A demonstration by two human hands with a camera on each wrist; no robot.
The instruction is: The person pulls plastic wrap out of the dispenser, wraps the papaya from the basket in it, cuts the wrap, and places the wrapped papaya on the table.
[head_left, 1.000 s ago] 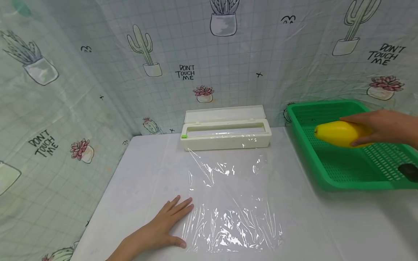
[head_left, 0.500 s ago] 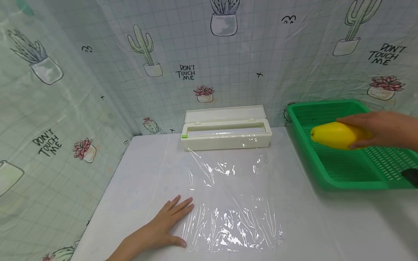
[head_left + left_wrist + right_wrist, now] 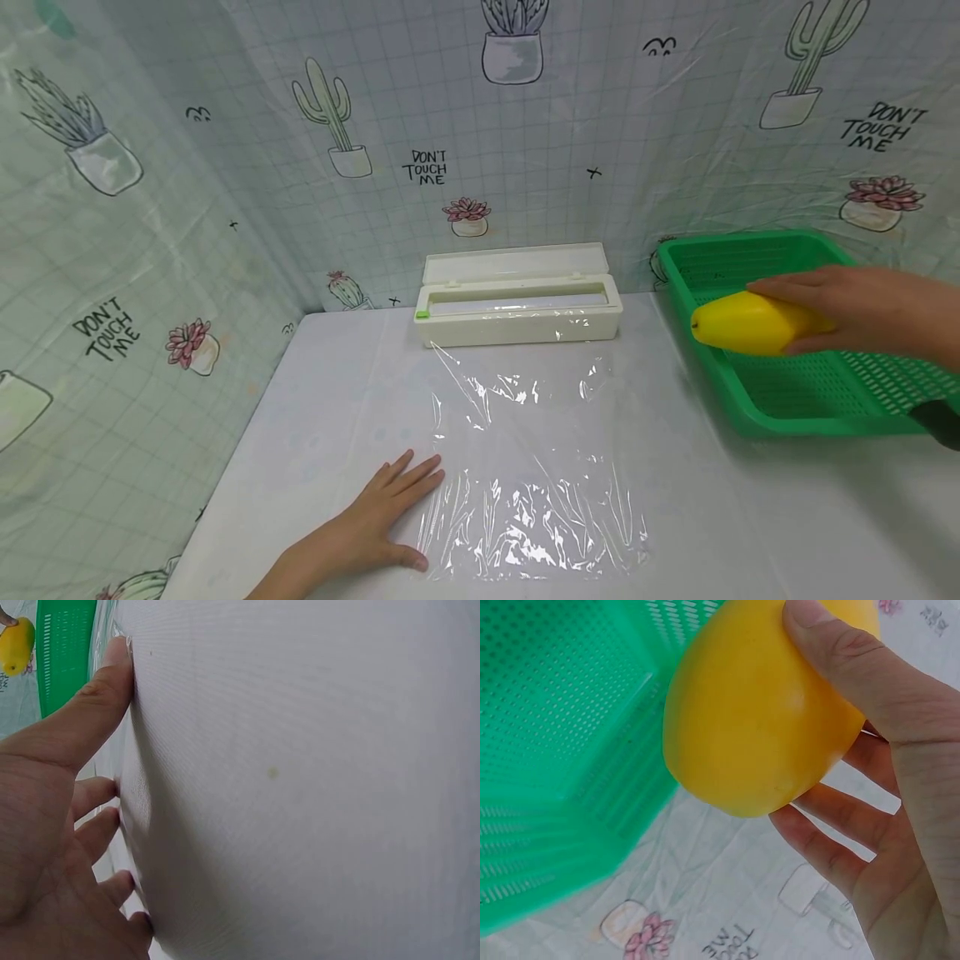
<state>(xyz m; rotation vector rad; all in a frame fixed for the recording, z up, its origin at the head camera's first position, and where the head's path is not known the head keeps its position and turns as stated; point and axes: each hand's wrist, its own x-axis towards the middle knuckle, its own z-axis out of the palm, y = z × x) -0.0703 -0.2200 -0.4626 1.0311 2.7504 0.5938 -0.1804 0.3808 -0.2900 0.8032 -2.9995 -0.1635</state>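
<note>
My right hand [image 3: 862,312] grips a smooth yellow papaya [image 3: 738,323] over the left rim of the green basket [image 3: 738,400]. In the right wrist view the thumb lies across the papaya [image 3: 742,720] and the fingers support it from the other side. My left hand [image 3: 367,521] rests on the white table with its fingers spread. Its thumb and fingertips touch the left edge of a sheet of clear cling film [image 3: 525,500]. The film stretches forward from a white cling film dispenser [image 3: 517,327], whose lid is up.
A green slider [image 3: 423,314] sits at the left end of the dispenser. Behind the table hangs a cactus-print cloth [image 3: 540,192], which also covers the left side. A dark strap-like piece [image 3: 937,421] shows below the right wrist.
My right hand has carried the papaya leftward and slightly nearer, from over the basket's inside to its left rim. The left hand and the film stay in place.
</note>
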